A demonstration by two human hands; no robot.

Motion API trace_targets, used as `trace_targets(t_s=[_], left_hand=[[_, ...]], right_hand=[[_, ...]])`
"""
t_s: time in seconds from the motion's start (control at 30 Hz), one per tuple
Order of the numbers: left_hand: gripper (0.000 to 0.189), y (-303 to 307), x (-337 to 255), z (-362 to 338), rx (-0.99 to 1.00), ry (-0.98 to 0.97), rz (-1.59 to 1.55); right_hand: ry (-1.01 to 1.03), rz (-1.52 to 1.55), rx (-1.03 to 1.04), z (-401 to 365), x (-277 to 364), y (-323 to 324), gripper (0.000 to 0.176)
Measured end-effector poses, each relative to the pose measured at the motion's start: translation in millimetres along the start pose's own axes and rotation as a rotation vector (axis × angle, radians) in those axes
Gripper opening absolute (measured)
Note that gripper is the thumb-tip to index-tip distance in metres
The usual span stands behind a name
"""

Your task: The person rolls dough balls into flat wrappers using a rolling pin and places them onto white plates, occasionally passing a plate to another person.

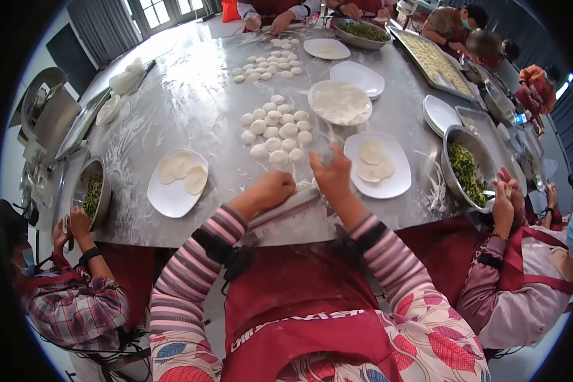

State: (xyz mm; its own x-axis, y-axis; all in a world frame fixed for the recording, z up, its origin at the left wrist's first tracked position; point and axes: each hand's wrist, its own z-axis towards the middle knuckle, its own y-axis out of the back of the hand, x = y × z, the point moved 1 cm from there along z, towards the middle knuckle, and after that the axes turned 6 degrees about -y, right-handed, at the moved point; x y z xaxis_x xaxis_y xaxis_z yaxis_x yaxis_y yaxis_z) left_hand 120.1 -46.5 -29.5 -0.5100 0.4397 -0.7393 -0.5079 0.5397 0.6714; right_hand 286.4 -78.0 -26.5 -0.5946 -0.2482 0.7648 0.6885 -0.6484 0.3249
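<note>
- The left hand (270,190) lies on a rolling pin (294,202) at the near edge of the floured steel table (172,108), with its fingers curled down over the pin.
- The right hand (331,173) is just beside it, above the pin's far end. Its fingers are bent close together and point away from the person. Whether they pinch any dough cannot be told.
- The rolling pin lies slantwise under the two hands and is partly hidden by them.
- A cluster of round dough pieces (277,130) sits just beyond both hands, toward the middle of the table.
- A white plate (395,184) holding three flat wrappers (372,162) stands just right of the right hand.
- A second plate (165,200), also with wrappers on it, lies to the left of the left hand.
- A metal bowl (455,135) of chopped greens stands at the table's right edge, next to a co-worker's hands (506,197).
</note>
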Motion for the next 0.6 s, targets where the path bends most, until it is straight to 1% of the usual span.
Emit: trace_targets(t_s=[0.03,0.07,0.1,0.13,0.17,0.23,0.27,0.3,0.37,0.4,0.43,0.47,0.5,0.53,0.57,0.6], left_hand=[[0.018,3,-1,-6,-0.013,-0.001,-0.001],[0.018,3,-1,-15,-0.008,-0.043,0.04],[0.018,4,0,-22,-0.002,-0.083,0.086],[0.018,6,0,-29,0.01,-0.013,-0.062],[0.018,9,0,-28,0.007,-0.012,-0.059],[0.017,4,-3,-27,0.099,0.027,-0.061],[0.018,6,-10,-22,0.086,0.066,-0.043],[0.018,2,-6,-14,0.09,0.06,-0.04],[0.018,-5,11,0,-0.071,-0.041,0.074],[0.017,-3,8,1,-0.02,-0.013,0.072],[0.017,2,4,-3,-0.033,-0.014,0.071],[0.016,4,0,-10,0.013,-0.035,0.103],[0.015,5,-1,-15,0.057,-0.057,0.137],[0.016,4,3,-20,0.011,-0.04,0.054],[0.016,6,4,-22,0.005,-0.039,0.055],[0.018,6,3,-25,0.087,0.054,-0.112]], right_hand=[[-0.005,-0.024,0.013,-7,2,11,0.025],[-0.008,-0.045,0.031,-23,2,29,0.024],[-0.012,0.073,0.045,-38,0,42,0.024],[-0.008,0.086,0.074,-51,-3,54,0.024],[-0.007,0.09,0.074,-47,-2,50,0.024],[0.009,0.074,0.015,-40,1,42,0.024],[-0.08,0.033,0.058,-25,-6,26,0.025],[-0.015,0.057,0.025,-10,-7,10,0.027],[-0.035,0.008,0.071,6,0,-3,0.029],[-0.022,0.012,0.072,5,2,0,0.029],[-0.031,0.0,0.054,-5,1,9,0.028],[-0.041,-0.015,0.043,-18,-2,20,0.028],[0.139,-0.153,0.012,-34,-8,34,0.027],[0.146,-0.139,0.07,-46,-2,49,0.028],[0.152,-0.136,0.071,-44,1,49,0.028],[0.07,-0.058,0.058,-44,2,49,0.028]])
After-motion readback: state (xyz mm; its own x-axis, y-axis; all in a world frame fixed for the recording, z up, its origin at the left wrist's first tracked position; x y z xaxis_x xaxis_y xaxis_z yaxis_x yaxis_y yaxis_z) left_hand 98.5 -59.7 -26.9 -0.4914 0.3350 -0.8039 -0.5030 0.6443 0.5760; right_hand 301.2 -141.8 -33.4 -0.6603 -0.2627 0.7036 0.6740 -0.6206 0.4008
